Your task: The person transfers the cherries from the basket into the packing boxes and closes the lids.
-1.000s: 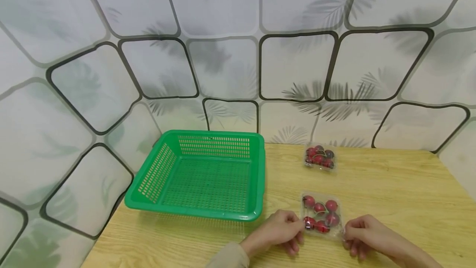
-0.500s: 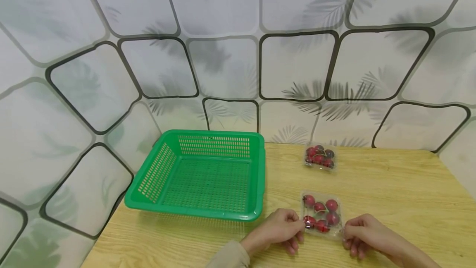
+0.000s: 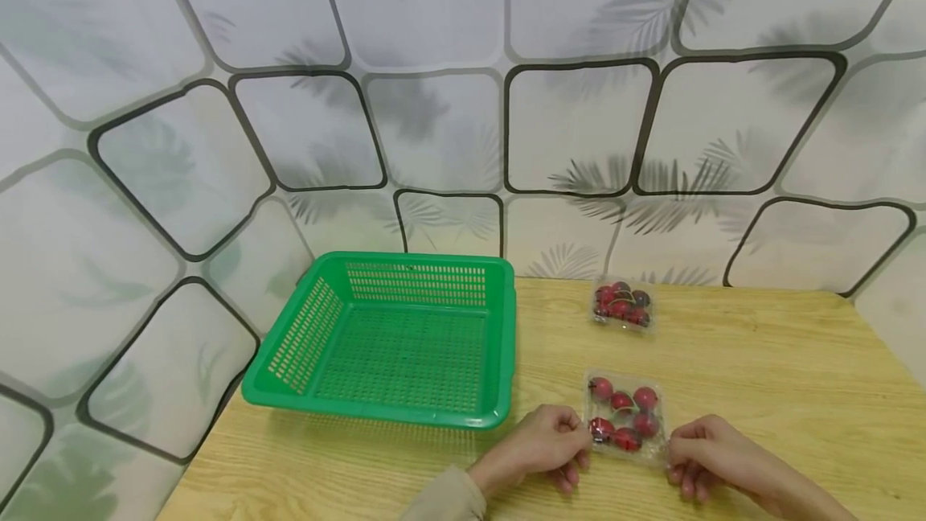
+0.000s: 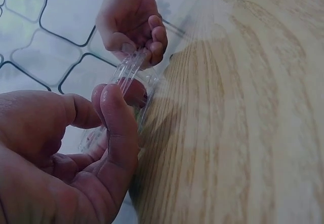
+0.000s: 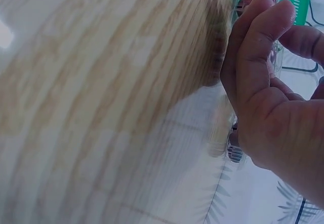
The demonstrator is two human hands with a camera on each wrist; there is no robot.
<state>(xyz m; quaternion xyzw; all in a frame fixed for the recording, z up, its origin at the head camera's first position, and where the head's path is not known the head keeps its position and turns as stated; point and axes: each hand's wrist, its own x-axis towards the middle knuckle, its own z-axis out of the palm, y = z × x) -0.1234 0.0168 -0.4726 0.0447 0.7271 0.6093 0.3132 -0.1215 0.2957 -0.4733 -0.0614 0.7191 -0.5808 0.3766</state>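
Observation:
A clear plastic box (image 3: 640, 457) with several red cherries (image 3: 628, 439) inside sits near the front of the table in the head view. My left hand (image 3: 546, 445) pinches its near left corner between thumb and fingers. At the near right corner, my right hand (image 3: 712, 457) pinches the edge the same way. The left wrist view shows the box's clear edge (image 4: 130, 67) running between the left hand (image 4: 66, 158) and the right hand (image 4: 132, 24). In the right wrist view the right hand (image 5: 276, 92) covers most of the box.
A green perforated plastic basket (image 3: 376, 416) stands on the left of the wooden table (image 3: 760, 360), with nothing in it. Behind the near box, a second clear box of cherries (image 3: 620, 309) lies close to the patterned wall (image 3: 571, 135).

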